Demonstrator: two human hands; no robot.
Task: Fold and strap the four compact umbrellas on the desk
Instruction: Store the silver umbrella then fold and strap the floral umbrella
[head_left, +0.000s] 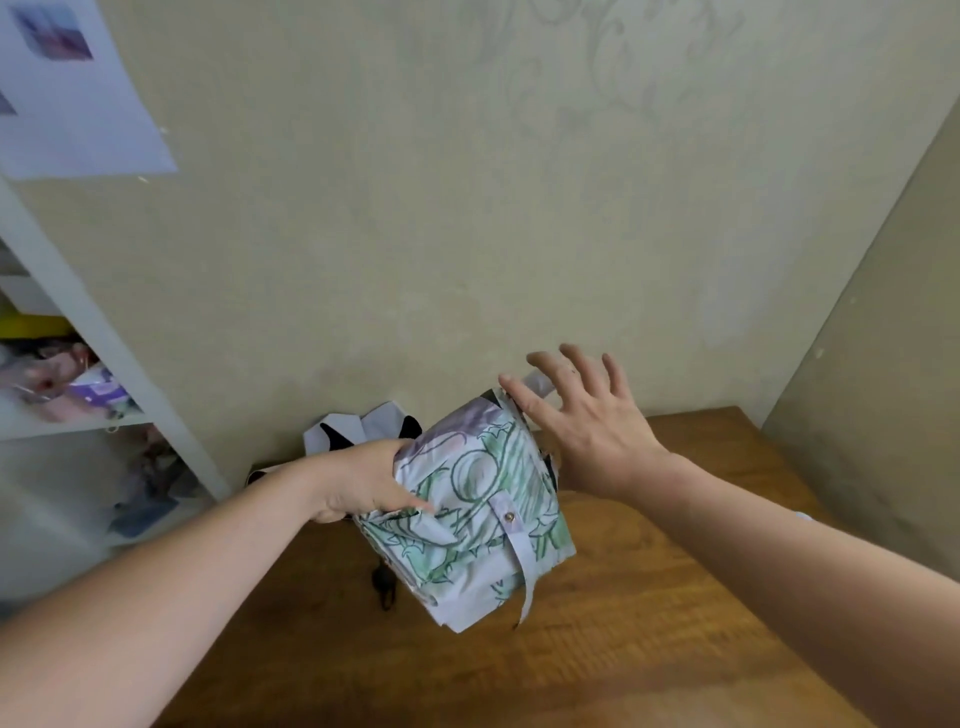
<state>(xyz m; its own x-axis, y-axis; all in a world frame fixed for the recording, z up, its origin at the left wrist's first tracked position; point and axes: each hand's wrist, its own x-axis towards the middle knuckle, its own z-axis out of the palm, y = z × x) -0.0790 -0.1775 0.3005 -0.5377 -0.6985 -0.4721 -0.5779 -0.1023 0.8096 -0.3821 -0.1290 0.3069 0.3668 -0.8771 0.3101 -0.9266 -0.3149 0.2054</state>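
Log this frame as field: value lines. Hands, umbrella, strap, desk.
left hand: grips the umbrella's left side
right hand: open, fingers spread, at the umbrella's top right edge
umbrella: white with green print, bunched, held above the desk
strap: hangs loose, snap unfastened
desk: brown wood
second umbrella: white and black, behind the left hand

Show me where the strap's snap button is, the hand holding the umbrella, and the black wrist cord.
snap button (509, 517), head view, the metal stud on the strap.
left hand (363, 480), head view, back of the hand gripping the canopy.
wrist cord (385, 584), head view, the black loop below the umbrella.
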